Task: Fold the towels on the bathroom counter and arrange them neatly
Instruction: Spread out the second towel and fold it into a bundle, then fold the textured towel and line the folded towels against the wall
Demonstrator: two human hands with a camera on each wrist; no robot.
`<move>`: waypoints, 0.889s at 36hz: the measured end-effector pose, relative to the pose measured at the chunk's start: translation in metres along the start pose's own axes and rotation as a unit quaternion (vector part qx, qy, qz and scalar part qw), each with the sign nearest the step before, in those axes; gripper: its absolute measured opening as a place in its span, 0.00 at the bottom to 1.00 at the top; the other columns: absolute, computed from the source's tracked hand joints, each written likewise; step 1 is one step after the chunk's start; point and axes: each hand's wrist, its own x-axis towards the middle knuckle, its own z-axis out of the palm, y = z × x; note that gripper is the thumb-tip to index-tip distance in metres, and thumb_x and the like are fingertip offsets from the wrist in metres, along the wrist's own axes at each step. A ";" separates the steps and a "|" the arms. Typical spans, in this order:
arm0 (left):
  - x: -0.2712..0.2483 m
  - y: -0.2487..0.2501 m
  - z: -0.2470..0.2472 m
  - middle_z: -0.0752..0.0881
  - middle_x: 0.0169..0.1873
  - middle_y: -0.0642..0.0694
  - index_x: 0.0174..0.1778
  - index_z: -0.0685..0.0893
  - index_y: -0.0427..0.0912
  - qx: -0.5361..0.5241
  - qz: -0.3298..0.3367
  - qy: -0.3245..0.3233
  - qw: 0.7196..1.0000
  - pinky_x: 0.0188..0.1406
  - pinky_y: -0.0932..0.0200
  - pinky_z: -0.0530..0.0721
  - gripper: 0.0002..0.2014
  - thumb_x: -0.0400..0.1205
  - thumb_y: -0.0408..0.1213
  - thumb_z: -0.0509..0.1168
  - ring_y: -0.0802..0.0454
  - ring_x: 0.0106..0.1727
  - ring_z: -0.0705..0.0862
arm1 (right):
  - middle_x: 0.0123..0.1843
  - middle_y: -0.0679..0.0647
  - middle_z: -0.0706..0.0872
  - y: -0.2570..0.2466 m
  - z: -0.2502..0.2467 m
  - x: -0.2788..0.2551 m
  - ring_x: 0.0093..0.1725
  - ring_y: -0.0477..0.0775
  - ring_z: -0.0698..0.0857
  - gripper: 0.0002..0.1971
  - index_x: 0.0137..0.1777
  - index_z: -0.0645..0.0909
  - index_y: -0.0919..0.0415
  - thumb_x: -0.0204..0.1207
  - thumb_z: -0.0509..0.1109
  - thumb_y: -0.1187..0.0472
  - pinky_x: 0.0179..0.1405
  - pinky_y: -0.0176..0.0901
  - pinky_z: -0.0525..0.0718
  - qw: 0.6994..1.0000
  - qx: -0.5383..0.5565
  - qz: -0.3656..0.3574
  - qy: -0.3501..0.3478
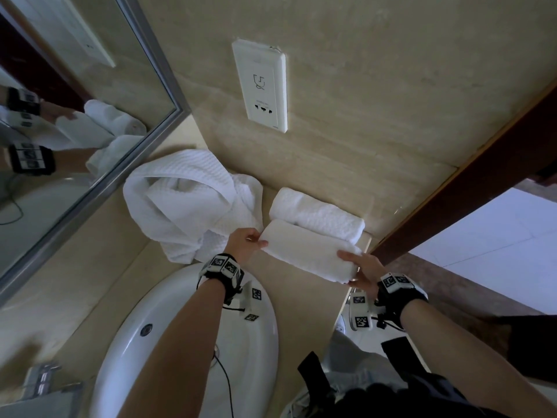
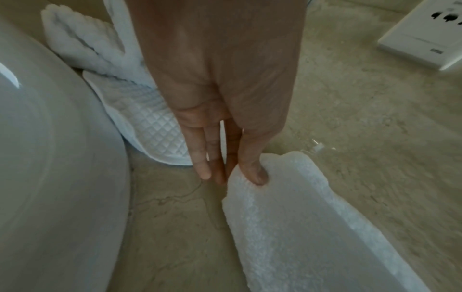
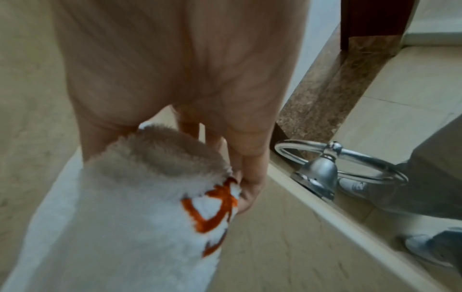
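A folded white towel is held over the beige counter, just in front of a second rolled white towel that lies against the wall. My left hand pinches its left end, thumb on top. My right hand grips the right end, thumb above and fingers curled beneath. In the right wrist view that end of the towel shows orange embroidery, with the right hand wrapped round it. The left wrist view shows the towel running away from my left hand.
A crumpled white waffle bathrobe lies left of the towels, beside the white sink. A mirror stands at left, a wall socket above. A wooden door frame and a chrome towel ring bound the counter's right end.
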 end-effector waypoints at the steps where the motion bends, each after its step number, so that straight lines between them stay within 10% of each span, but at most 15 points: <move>1: -0.001 0.000 0.000 0.84 0.35 0.46 0.32 0.82 0.46 -0.007 -0.016 -0.012 1.000 0.47 0.55 0.81 0.09 0.75 0.38 0.74 0.49 0.39 0.83 | 0.52 0.59 0.87 0.001 0.000 0.000 0.49 0.61 0.86 0.25 0.64 0.78 0.64 0.67 0.79 0.62 0.41 0.53 0.87 1.000 0.001 0.001 -0.005; 6: -0.013 0.010 0.003 0.83 0.47 0.36 0.43 0.75 0.42 -0.243 -0.155 -0.119 0.950 0.51 0.49 0.86 0.08 0.82 0.40 0.67 0.43 0.42 0.85 | 0.61 0.58 0.78 -0.007 0.004 0.005 0.55 0.64 0.84 0.43 0.67 0.65 0.53 0.56 0.87 0.58 0.37 0.63 0.88 0.999 -0.009 0.019 0.043; 10: -0.015 0.021 0.009 0.80 0.62 0.34 0.61 0.77 0.39 -0.321 -0.184 -0.163 0.915 0.56 0.45 0.88 0.25 0.75 0.50 0.74 0.38 0.56 0.87 | 0.59 0.61 0.84 -0.003 -0.005 0.029 0.52 0.65 0.89 0.56 0.68 0.73 0.61 0.36 0.91 0.46 0.50 0.69 0.86 0.993 -0.080 0.062 0.053; 14: -0.006 0.036 0.016 0.74 0.69 0.36 0.70 0.73 0.39 -0.378 -0.211 -0.088 0.897 0.50 0.38 0.88 0.33 0.72 0.44 0.78 0.33 0.63 0.80 | 0.64 0.64 0.79 -0.012 0.012 -0.007 0.63 0.65 0.82 0.38 0.66 0.72 0.62 0.60 0.85 0.51 0.51 0.57 0.87 0.990 -0.073 0.118 0.025; 19: 0.001 0.045 0.017 0.74 0.68 0.37 0.71 0.72 0.33 -0.355 -0.172 0.009 0.919 0.59 0.35 0.83 0.27 0.78 0.38 0.72 0.34 0.68 0.76 | 0.58 0.63 0.84 -0.005 0.027 -0.003 0.49 0.61 0.86 0.33 0.65 0.76 0.69 0.62 0.84 0.59 0.35 0.49 0.89 0.995 -0.040 0.089 0.012; 22: -0.004 0.040 0.014 0.76 0.66 0.37 0.71 0.72 0.32 -0.283 -0.154 0.030 0.946 0.60 0.39 0.84 0.28 0.79 0.42 0.70 0.35 0.67 0.78 | 0.56 0.63 0.84 -0.005 0.033 0.003 0.54 0.64 0.87 0.35 0.61 0.77 0.69 0.57 0.85 0.55 0.56 0.58 0.86 0.994 -0.034 0.095 0.029; 26: -0.009 0.026 -0.005 0.86 0.56 0.37 0.60 0.82 0.34 -0.076 -0.103 0.095 0.987 0.58 0.53 0.82 0.20 0.82 0.48 0.64 0.38 0.59 0.84 | 0.61 0.66 0.84 -0.003 0.030 0.024 0.51 0.61 0.88 0.46 0.64 0.75 0.67 0.48 0.87 0.47 0.48 0.53 0.85 0.993 -0.079 0.086 0.028; 29: -0.013 0.010 -0.036 0.84 0.58 0.39 0.59 0.82 0.35 -0.029 -0.125 0.231 0.964 0.55 0.59 0.76 0.14 0.82 0.40 0.62 0.41 0.61 0.83 | 0.59 0.64 0.85 -0.012 0.031 0.024 0.49 0.60 0.87 0.35 0.67 0.77 0.65 0.61 0.83 0.51 0.37 0.48 0.87 0.994 -0.091 0.056 0.021; 32: -0.020 -0.008 -0.068 0.78 0.63 0.34 0.64 0.74 0.33 -0.030 -0.142 0.415 0.898 0.64 0.47 0.76 0.22 0.78 0.39 0.67 0.36 0.65 0.77 | 0.65 0.62 0.83 -0.023 0.032 0.026 0.59 0.63 0.84 0.39 0.69 0.77 0.64 0.57 0.79 0.49 0.57 0.59 0.85 0.990 -0.133 -0.001 0.052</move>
